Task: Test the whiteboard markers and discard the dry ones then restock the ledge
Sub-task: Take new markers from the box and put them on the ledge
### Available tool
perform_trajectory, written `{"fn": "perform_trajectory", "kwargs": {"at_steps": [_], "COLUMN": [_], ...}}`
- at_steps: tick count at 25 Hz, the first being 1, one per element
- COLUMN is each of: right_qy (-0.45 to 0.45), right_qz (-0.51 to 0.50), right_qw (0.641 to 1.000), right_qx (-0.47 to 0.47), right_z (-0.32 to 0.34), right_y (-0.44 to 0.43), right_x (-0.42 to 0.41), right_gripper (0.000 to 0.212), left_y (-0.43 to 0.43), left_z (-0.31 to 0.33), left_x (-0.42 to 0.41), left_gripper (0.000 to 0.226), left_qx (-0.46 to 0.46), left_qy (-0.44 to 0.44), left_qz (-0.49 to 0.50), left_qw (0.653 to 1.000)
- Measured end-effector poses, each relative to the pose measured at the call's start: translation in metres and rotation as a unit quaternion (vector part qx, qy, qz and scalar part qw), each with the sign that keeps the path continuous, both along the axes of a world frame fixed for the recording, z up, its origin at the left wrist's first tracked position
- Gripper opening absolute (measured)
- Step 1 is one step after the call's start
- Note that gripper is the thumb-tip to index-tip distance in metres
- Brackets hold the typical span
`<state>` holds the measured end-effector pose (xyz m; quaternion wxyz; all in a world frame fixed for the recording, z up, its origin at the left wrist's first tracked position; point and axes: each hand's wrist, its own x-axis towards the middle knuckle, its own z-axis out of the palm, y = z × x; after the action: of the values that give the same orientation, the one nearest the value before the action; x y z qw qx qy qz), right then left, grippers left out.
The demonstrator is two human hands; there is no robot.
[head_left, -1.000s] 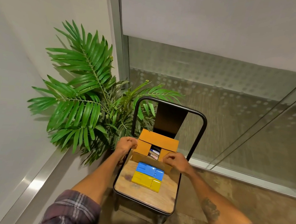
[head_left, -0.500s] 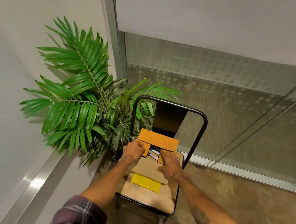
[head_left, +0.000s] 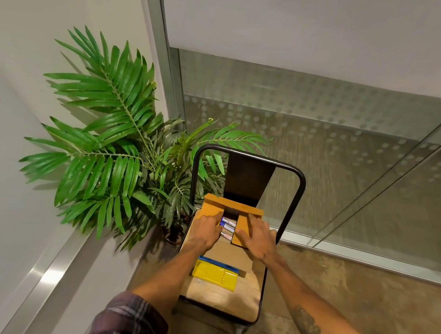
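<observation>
While left hand point(head_left: 205, 232) and right hand point(head_left: 256, 238) lie flat, apart, pressing box point(head_left: 233, 205) flaps open on chair point(head_left: 216, 297), I see markers point(head_left: 227, 223) inside; my judgement: task barely begun, nothing tested, discarded or restocked yet.

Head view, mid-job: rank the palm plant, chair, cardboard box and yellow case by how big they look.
1. palm plant, which fills much of the left half
2. chair, frame and seat together
3. cardboard box, flaps spread
4. yellow case, smallest, though it lies nearer the camera than the box

Office: frosted glass partition point(head_left: 313, 127), potted palm point(head_left: 113, 139)
</observation>
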<state>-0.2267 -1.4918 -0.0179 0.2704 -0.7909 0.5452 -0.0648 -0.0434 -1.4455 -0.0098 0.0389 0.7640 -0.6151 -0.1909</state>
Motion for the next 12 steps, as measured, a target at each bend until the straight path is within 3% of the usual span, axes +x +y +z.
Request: {"fn": "perform_trajectory", "kwargs": {"at_steps": [3, 8, 12], "right_qy": [-0.005, -0.023, 0.003], "right_qz": [-0.009, -0.031, -0.074], "right_qw": [1.000, 0.998, 0.997], "right_qx": [0.007, 0.053, 0.038], "right_z": [0.006, 0.006, -0.005], "right_y": [-0.011, -0.020, -0.019], "right_x": [-0.001, 0.009, 0.019], "right_gripper": [0.072, 0.087, 0.085], "left_y": [-0.002, -0.007, -0.008], "left_z": [0.000, -0.012, -0.010], "left_x": [0.004, -0.001, -0.004], "left_gripper": [0.055, 0.095, 0.089], "left_qx": [-0.002, 0.053, 0.027], "left_qy": [-0.046, 0.041, 0.027], "left_qz": [0.004, 0.079, 0.086], "left_qw": [0.999, 0.995, 0.996]}}
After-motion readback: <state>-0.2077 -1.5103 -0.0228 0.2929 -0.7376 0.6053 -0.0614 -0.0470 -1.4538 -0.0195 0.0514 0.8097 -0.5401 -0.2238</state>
